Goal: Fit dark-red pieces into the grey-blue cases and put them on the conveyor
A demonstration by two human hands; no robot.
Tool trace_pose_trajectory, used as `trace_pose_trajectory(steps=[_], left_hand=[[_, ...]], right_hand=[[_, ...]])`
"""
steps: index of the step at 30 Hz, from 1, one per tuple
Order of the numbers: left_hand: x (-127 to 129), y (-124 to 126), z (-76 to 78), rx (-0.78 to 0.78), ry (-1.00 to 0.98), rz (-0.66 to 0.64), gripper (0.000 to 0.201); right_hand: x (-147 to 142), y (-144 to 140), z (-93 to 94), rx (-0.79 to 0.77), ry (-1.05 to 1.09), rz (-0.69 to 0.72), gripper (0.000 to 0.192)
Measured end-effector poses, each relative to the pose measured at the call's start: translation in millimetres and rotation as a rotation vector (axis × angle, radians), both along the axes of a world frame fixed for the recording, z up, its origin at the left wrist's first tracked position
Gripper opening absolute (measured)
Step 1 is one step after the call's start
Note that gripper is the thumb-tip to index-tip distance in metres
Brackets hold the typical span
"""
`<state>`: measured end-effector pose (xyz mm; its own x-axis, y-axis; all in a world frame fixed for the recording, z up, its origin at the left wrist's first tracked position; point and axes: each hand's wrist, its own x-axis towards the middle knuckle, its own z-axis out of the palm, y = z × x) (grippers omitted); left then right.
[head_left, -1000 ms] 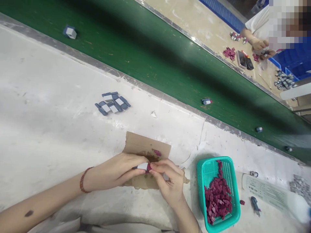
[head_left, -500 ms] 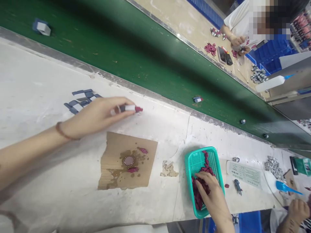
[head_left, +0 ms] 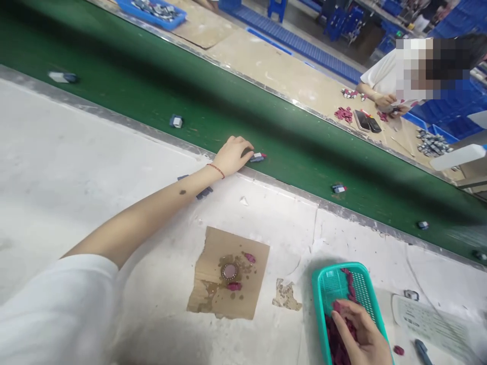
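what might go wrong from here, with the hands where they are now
1. The blue-and-white piece with a maroon tip is at the left hand's fingertips at the green belt, so a brush might knock it askew.
2. A small maroon piece at the fingertips of the right hand could slip.
3. The cardboard looks stained wet, so the maroon piece on it might pick up residue.

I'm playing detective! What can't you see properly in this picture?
All in the head view:
Red pieces: some are hidden behind the right hand.
Basket: its near end is cut off by the bottom edge.
Blue pieces: partly hidden behind the left arm.
Bottle: its writing is too blurred to read.
Other person's hands: whatever they hold is too small to name.
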<state>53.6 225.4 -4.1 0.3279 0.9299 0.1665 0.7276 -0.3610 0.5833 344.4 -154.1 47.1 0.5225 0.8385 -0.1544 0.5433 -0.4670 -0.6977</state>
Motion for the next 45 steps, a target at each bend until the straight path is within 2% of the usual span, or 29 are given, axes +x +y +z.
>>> trace_pose_trajectory(steps=[3, 6, 8, 10, 13, 16, 18, 20, 25, 28, 31, 34, 36, 40, 45], left_hand=[[-30, 8, 4.8, 0.024, 0.01, 0.128, 0.036], [-67, 13, 11.1, -0.042, -0.01, 0.299, 0.049], [-86, 13, 15.8, -0.107, -0.033, 0.318, 0.056], [-98, 11, 20.7, -0.16, -0.067, 0.302, 0.055], [-103, 10, 27.9, -0.215, -0.157, 0.321, 0.046], [-96, 9, 34.4, -0.284, -0.309, 0.394, 0.041], [-87, 3, 38.7, -0.371, -0.446, 0.417, 0.038], [-78, -11, 43.0, -0.492, -0.589, 0.384, 0.033], [-60, -76, 47.6, -0.781, -0.837, 0.201, 0.02], [-55, -116, 42.7, -0.957, -0.975, 0.173, 0.015], [-56, -144, 36.6, -1.033, -0.959, 0.125, 0.022], [-59, -162, 34.2, -0.982, -0.852, 0.075, 0.028], [-60, -169, 34.8, -0.961, -0.822, 0.056, 0.031], [-62, -179, 37.4, -1.014, -0.875, 0.058, 0.041], [-60, -189, 30.5, -1.119, -1.067, 0.159, 0.036]], right_hand=[[-20, 5, 5.7, 0.074, 0.158, -0.139, 0.038], [-50, 20, 10.7, 0.13, 0.298, -0.146, 0.029], [-69, 34, 10.0, 0.128, 0.455, -0.084, 0.022], [-86, 49, 5.9, 0.173, 0.607, -0.071, 0.018], [-102, 65, -4.0, 0.196, 0.793, -0.049, 0.024], [-110, 73, -13.2, 0.181, 0.879, -0.072, 0.029], [-114, 77, -17.3, 0.158, 0.909, -0.048, 0.029], [-118, 81, -20.2, 0.126, 0.92, 0.018, 0.028], [-135, 89, -27.2, 0.061, 0.784, 0.175, 0.024], [-149, 91, -30.8, 0.065, 0.567, 0.329, 0.02], [-163, 93, -33.4, 0.123, 0.313, 0.55, 0.021], [-170, 96, -36.3, 0.234, 0.108, 0.748, 0.029], [-172, 98, -37.7, 0.271, -0.006, 0.828, 0.032], [-171, 98, -37.9, 0.233, -0.102, 0.892, 0.031], [-172, 98, -37.4, 0.245, -0.113, 0.868, 0.031]])
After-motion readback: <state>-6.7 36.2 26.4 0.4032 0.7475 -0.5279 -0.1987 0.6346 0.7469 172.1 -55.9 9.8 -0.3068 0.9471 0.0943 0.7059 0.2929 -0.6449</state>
